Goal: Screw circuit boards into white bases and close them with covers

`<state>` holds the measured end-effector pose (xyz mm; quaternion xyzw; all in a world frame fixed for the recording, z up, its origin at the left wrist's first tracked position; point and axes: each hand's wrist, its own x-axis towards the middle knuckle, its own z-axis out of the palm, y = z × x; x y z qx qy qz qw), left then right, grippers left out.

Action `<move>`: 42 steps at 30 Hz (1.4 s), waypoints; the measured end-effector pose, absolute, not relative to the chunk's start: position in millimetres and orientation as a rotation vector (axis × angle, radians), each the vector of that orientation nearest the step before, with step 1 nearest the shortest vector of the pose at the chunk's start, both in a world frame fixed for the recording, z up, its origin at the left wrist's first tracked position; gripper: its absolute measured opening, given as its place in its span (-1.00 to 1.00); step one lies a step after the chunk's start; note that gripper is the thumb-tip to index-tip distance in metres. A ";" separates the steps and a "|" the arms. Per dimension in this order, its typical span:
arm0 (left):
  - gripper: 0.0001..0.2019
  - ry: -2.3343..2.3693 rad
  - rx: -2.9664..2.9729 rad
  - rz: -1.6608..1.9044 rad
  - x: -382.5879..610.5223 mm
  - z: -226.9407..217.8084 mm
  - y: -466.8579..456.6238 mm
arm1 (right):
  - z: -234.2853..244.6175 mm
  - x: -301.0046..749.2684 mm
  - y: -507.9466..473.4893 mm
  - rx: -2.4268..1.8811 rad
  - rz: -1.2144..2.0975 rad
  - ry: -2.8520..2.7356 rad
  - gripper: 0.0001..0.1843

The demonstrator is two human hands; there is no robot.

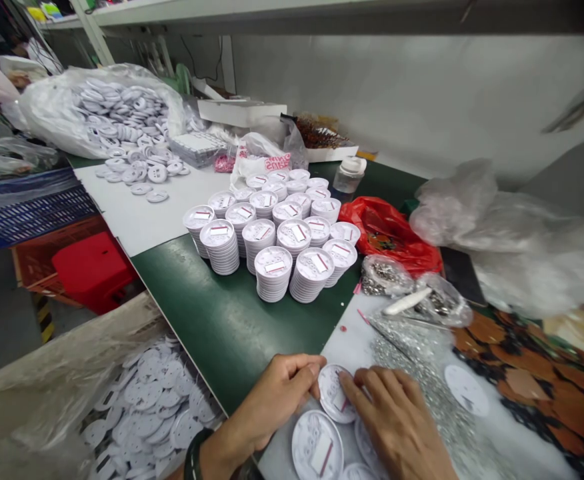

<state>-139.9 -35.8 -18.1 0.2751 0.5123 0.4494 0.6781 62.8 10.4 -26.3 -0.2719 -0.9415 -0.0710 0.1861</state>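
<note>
Disc (333, 393) is being pinched at its rim, left hand (267, 407) and right hand (397, 420) clamping it together from both sides, held tilted in front of the stacks (272, 270), with a second disc (317, 447) lying just beside it.

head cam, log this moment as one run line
left hand: at white disc edge | right hand: fingertips on white disc | nearby: disc stacks on green bench

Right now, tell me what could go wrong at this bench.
The right hand works beside a thin bag of silver bits, which might snag and spill. The tall disc stacks stand free and could topple if bumped. The disc by the left hand could slip onto the others.
</note>
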 end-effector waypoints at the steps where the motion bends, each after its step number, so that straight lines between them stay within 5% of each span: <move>1: -0.54 1.157 0.629 1.007 -140.0 -18.3 -36.1 | -25.8 62.4 10.1 -0.761 -0.209 -2.642 -0.59; 18: -0.42 1.165 0.557 1.038 -140.4 -12.7 -37.7 | -25.5 65.2 31.1 -0.858 -0.196 -2.658 -0.71; 24: -0.70 0.978 0.082 1.296 -138.6 1.0 -45.3 | -4.9 61.6 25.4 -0.820 -0.101 -2.536 -0.75; 34: -0.51 0.680 -0.279 1.294 -109.2 16.3 -47.9 | 2.3 29.2 -1.5 -0.833 0.123 -2.317 -0.64; 40: -0.80 0.626 -0.199 1.299 -95.0 4.9 -53.4 | 9.0 56.3 2.6 -0.756 0.353 -2.400 -0.84; 42: -0.76 0.663 -0.135 1.289 -92.1 3.6 -55.2 | 11.3 63.5 4.2 -0.787 0.402 -2.352 -0.83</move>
